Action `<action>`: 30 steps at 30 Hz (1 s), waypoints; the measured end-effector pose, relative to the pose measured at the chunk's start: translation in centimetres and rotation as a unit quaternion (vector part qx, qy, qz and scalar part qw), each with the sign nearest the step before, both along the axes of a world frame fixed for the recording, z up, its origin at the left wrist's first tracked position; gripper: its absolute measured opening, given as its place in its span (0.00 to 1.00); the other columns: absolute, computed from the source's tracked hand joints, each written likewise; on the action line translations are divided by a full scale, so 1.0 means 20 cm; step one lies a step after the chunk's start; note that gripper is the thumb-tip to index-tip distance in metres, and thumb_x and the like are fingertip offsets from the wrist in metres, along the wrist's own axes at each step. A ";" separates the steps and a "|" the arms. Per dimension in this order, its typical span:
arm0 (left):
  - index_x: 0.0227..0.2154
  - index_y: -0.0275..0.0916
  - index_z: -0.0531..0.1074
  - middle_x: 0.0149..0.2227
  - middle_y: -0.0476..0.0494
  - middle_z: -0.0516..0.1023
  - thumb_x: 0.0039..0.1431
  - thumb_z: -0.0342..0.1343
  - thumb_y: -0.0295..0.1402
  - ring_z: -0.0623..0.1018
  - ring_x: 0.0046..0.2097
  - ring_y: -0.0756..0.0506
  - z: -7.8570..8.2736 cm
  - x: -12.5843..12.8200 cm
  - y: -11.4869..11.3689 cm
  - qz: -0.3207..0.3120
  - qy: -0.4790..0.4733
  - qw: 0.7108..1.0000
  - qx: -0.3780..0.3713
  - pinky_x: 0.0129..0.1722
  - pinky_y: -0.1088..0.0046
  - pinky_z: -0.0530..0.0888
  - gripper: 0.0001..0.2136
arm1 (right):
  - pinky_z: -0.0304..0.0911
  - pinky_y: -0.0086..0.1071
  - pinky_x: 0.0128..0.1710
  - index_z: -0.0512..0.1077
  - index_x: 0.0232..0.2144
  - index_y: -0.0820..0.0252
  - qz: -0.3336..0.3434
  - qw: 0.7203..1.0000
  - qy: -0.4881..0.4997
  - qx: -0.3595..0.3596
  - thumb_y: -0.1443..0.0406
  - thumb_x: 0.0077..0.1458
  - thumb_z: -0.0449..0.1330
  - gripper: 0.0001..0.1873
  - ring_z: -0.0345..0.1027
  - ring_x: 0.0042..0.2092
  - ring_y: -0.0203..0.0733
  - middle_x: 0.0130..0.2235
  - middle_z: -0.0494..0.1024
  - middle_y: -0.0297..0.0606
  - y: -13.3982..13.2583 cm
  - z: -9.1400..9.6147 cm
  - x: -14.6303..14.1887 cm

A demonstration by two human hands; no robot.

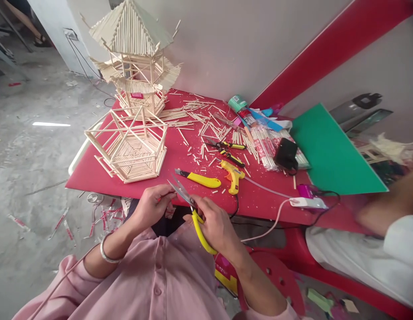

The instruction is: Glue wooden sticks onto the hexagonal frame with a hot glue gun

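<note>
My right hand grips scissors with yellow handles, their blades parted and pointing up and left. My left hand is closed in a pinch right by the blade tips; whatever is between its fingers is too small to make out. Both hands are at the front edge of the red table. Just beyond them lies a yellow utility knife, with a yellow glue gun to its right. A hexagonal stick frame stands at the left, in front of a tiered stick pagoda.
Loose sticks and pliers cover the table's middle. Bagged sticks, a black adapter and a power strip lie at right, beside a green board. Another person's arm is at far right.
</note>
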State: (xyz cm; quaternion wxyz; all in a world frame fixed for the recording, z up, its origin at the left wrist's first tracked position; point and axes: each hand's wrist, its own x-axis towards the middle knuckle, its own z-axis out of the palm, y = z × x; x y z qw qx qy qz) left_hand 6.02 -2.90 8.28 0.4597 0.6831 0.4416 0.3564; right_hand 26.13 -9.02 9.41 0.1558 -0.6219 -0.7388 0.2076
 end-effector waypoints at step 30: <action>0.33 0.42 0.78 0.34 0.43 0.83 0.66 0.53 0.33 0.77 0.38 0.44 -0.11 -0.22 -0.05 0.212 0.193 0.917 0.277 0.42 0.68 0.68 0.09 | 0.62 0.37 0.48 0.70 0.57 0.65 -0.105 0.982 -0.153 0.044 0.59 0.62 0.54 0.24 0.70 0.51 0.52 0.48 0.78 0.53 0.76 -0.03 -0.08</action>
